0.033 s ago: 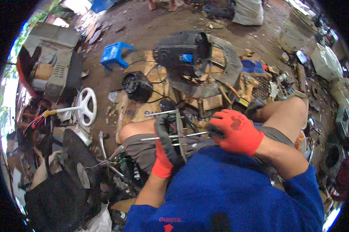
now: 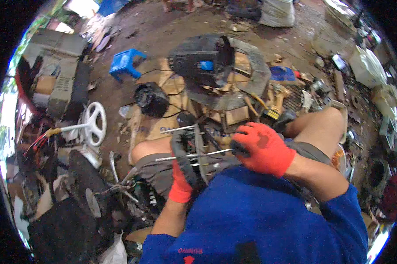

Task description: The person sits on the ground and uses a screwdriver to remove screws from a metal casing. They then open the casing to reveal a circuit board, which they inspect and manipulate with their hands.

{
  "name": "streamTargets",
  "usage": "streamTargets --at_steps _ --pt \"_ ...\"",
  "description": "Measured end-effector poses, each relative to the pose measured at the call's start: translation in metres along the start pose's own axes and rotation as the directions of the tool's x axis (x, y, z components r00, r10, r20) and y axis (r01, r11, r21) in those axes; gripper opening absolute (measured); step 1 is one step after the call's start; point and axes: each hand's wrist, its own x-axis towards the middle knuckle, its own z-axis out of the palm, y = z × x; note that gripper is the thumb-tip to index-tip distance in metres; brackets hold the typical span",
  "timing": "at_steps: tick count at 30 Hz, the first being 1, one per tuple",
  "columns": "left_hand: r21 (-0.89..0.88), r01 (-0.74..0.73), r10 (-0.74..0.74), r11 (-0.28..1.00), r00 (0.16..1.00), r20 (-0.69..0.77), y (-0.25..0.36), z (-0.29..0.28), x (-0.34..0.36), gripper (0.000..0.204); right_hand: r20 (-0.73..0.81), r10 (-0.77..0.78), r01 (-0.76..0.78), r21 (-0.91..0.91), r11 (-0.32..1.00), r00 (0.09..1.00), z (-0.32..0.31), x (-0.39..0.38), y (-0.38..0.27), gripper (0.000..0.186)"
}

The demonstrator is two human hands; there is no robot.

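Note:
My left hand, in a red glove with a dark palm, is closed around a flat metal assembly with thin rods sticking out of it. It holds this part upright over my lap. My right hand, gloved the same way, is closed on the dark handle of what looks like a screwdriver. Its thin shaft points left and meets the metal assembly. Where exactly the tip sits is hard to make out.
Ahead lie a black machine housing, a dark motor-like part and a yellow cordless drill beside a hammer. A blue stool stands beyond. At left is a white handwheel; scrap parts crowd both sides.
The whole scene has shifted slightly left in the view. Both hands keep their hold, and the screwdriver still meets the metal assembly.

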Motion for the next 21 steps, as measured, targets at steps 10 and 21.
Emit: streamTargets --at_steps 10,21 --pt "0.198 -0.084 0.082 0.977 0.996 0.019 -0.014 0.003 0.003 0.080 0.186 0.033 -0.049 0.086 0.995 0.982 0.009 0.001 -0.011 0.043" --pt "0.144 0.009 -0.015 0.990 0.999 0.039 -0.002 0.003 0.003 0.072 0.112 0.034 -0.044 0.087 0.995 0.993 0.019 0.012 -0.020 0.042"
